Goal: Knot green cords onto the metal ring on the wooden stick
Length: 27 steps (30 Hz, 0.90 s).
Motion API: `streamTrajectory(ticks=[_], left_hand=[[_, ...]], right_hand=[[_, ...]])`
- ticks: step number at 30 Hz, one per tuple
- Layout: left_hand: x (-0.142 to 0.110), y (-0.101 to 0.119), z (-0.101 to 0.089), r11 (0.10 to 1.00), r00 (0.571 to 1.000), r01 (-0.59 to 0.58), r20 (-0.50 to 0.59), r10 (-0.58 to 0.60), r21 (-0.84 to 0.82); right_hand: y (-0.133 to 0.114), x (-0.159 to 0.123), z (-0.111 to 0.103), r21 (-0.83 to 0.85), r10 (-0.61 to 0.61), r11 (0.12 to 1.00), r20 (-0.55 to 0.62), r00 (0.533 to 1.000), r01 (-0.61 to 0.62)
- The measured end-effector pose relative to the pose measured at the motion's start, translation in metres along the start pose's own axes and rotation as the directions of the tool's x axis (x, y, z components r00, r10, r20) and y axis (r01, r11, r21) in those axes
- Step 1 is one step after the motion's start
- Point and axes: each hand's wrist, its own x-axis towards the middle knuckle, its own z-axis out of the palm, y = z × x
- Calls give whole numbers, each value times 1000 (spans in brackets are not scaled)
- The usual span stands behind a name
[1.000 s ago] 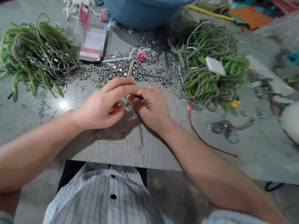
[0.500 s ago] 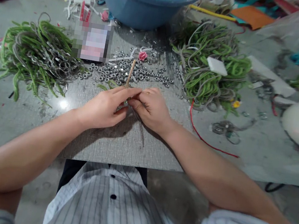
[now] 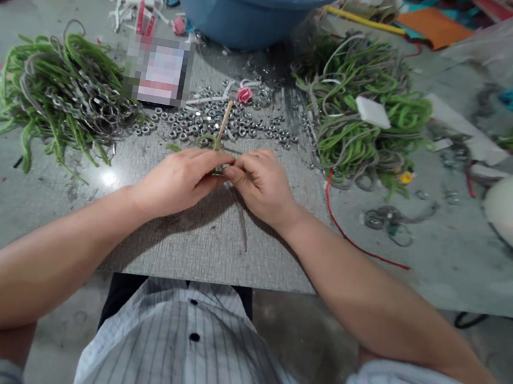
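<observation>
Pinched at centre of frame between the fingertips of left hand [image 3: 182, 178] and right hand [image 3: 265, 185], set close together: one green cord [image 3: 218, 172], mostly hidden by the fingers. Just above, one slim wooden stick [image 3: 224, 124]; beyond, scattered metal nuts [image 3: 189, 122]. At left of frame, one green-and-grey bundle [image 3: 63, 94]; at upper right, a second bundle [image 3: 367, 145]; at top centre, one blue basin [image 3: 246, 17].

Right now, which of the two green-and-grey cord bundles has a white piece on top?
The right bundle, beside the red cord; the left bundle shows shiny metal parts instead.
</observation>
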Motion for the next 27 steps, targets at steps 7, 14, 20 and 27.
streamTrajectory(ticks=[7, 14, 20, 27], left_hand=[[0, 1, 0, 999, 998, 37, -46, -35, 24], [1, 2, -2, 995, 998, 42, -47, -38, 87], [1, 0, -1, 998, 997, 20, -80, -15, 61], [2, -2, 1, 997, 997, -22, -75, 28, 75]], right_hand=[[-2, 0, -1, 57, -8, 998, 8, 1000, 8], [-4, -1, -3, 104, 27, 994, -3, 1000, -26], [1, -1, -2, 115, 97, 989, -37, 995, -92], [0, 2, 0, 84, 16, 996, 85, 996, -23]])
